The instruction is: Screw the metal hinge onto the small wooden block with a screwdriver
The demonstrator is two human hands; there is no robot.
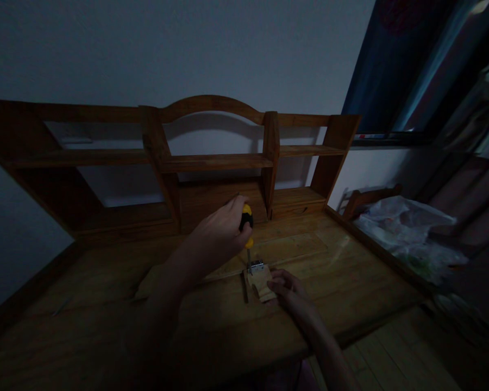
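Observation:
My left hand [224,228] is wrapped round the yellow and black handle of a screwdriver [246,221], which stands nearly upright. Its tip reaches down to a small metal hinge [256,266] on the top edge of a light wooden block [262,286]. Whether the tip sits in a screw is too small to tell. From the right, my right hand [287,288] grips the block's side between thumb and fingers. A thin dark strip [244,288] lies on the desk just left of the block.
A wooden desk [212,320] carries a shelf unit [212,161] along its back. Behind my left forearm lies a pale flat piece [149,282]. A small thin item [61,307] rests at the left. Beyond the right edge are plastic bags [407,222] and a chair [370,196].

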